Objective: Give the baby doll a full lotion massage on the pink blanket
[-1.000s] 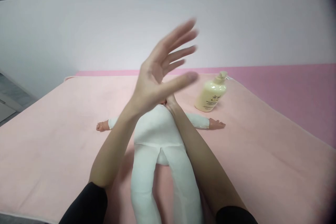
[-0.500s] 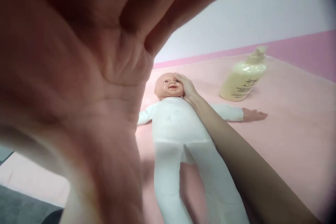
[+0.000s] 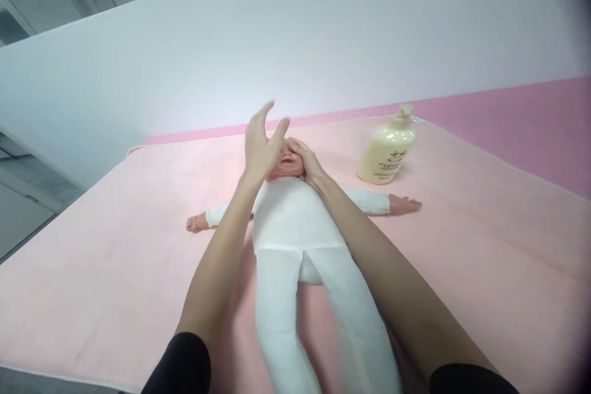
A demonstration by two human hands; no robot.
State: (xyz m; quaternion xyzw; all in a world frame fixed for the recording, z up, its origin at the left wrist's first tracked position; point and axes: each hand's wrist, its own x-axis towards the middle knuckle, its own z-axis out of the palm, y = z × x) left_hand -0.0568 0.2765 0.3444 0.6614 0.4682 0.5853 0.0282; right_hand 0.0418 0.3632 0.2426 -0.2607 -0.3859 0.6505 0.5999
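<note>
A baby doll with a white cloth body lies on its back on a pink towel, arms spread and legs toward me. My left hand is beside the doll's head, thumb and fingers apart, partly in front of its face; whether it touches the head I cannot tell. My right hand rests along the other side of the head, fingers stretched out over the cheek and near the eye. Part of the doll's head is hidden behind both hands.
A pale yellow pump bottle of lotion or wash stands on the towel to the right of the doll's head. Beyond the towel runs a pink strip, then a white wall panel. Grey floor shows at the lower left.
My left hand has moved from close before the camera down and forward to the doll's head. The right hand stays at the head. The view has tilted, showing more wall.
</note>
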